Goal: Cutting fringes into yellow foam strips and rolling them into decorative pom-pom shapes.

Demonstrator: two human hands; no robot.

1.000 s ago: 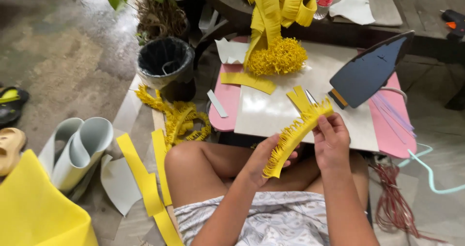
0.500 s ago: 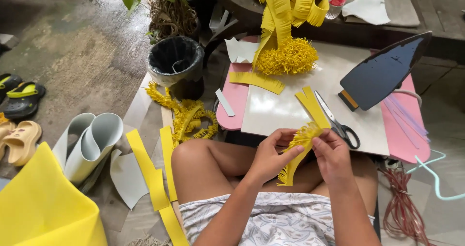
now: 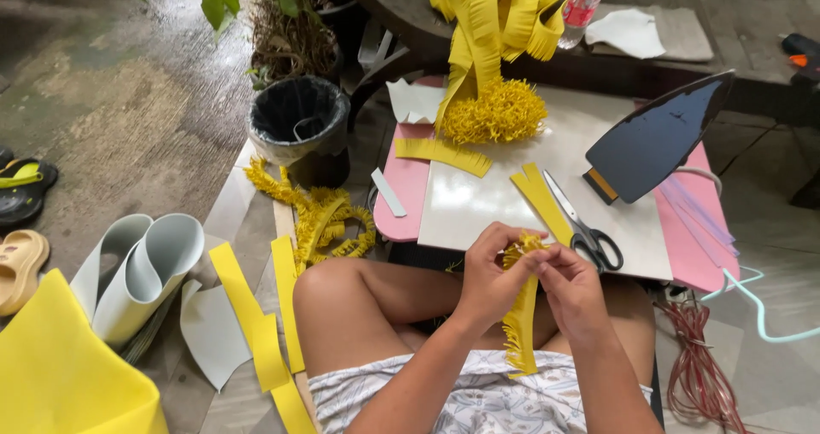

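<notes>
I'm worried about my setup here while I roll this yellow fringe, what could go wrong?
The iron stands propped on the low table close to your hands; a bump could tip it. The scissors lie right beside the right hand, blades pointing away, so you might still snag them. The fringed strip dangles loose below the left hand and may unroll.

Soft even daylight, faint shadows, sharp focus, perhaps slight edge distortion
</notes>
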